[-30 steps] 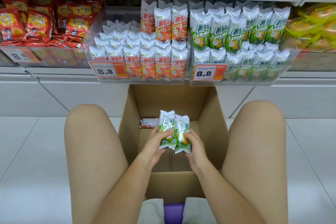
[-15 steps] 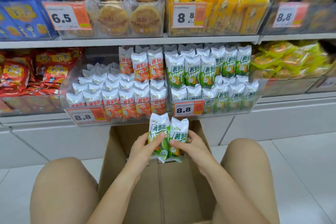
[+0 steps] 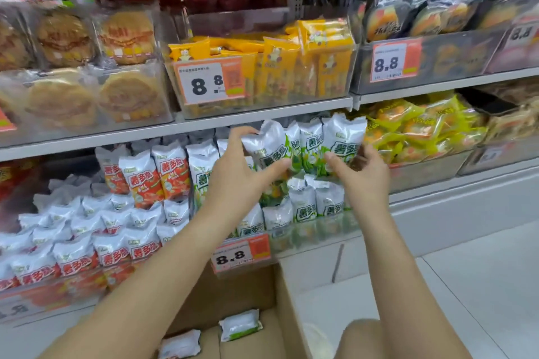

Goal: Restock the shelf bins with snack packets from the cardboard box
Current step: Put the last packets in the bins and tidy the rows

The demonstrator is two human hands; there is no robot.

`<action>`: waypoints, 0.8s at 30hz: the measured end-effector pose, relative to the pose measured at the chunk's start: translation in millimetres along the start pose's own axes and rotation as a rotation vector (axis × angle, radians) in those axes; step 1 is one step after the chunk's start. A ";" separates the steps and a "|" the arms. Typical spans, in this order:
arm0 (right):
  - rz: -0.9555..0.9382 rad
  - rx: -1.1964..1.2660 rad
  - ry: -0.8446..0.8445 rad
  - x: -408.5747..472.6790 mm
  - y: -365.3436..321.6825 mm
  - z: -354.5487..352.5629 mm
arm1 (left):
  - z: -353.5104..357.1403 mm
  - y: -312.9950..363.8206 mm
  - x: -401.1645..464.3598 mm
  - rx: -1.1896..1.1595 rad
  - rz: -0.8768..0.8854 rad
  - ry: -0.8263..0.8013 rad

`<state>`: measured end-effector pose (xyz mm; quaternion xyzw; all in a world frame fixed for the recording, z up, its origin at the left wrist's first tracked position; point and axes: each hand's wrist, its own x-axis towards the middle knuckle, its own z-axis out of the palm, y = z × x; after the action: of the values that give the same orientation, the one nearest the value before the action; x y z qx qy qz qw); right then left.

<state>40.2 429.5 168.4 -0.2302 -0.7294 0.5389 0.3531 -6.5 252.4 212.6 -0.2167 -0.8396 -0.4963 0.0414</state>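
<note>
Up at the shelf, both hands were raised in front of the clear plastic bin of green-and-white packets (image 3: 306, 207). The left hand (image 3: 236, 181) held a silver-topped green-and-white snack packet (image 3: 269, 151), its grip curled round the packet with the thumb across the printed front and the fingers hooked over the crimped top edge. The right hand (image 3: 361, 175) held a second green-and-white snack packet (image 3: 344, 140) just beside the first, its grip pinching the lower part between thumb and fingers, though the fingers behind the packet were mostly hidden. Both packets stood roughly upright, tilted a little toward each other, level with the upper row of matching packets at the back of that bin and apparently not yet set down. Just to the left sat the neighbouring clear plastic bin of orange-and-white packets (image 3: 96, 242), filled in stepped rows. An orange-and-white price tag reading 8.8 (image 3: 240, 253) hung on the front of the green bin. Below it, the open brown cardboard box (image 3: 288, 309) stood on the white tiled floor (image 3: 481, 285), with two white packets lying flat inside: one with a green edge (image 3: 240, 325) and one with a red edge (image 3: 180, 345). On the shelf above stood a clear bin of yellow packets (image 3: 291, 67) with its own 8.8 tag.
</note>
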 end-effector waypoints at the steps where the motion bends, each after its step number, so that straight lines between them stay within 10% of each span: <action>1: -0.012 -0.026 0.013 7.1 6.3 2.5 | 10.1 -0.4 11.3 0.032 0.016 -0.004; 11: -0.085 -0.127 -0.015 16.4 44.3 28.6 | 65.1 -27.6 57.7 0.469 0.235 0.168; 24: -0.078 -0.320 -0.018 9.5 42.4 34.7 | 56.4 -30.4 78.1 0.864 0.292 -0.033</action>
<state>5.7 427.9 124.8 -0.2500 -0.8174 0.4038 0.3259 -81.0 313.0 181.7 -0.3035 -0.9309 -0.0861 0.1842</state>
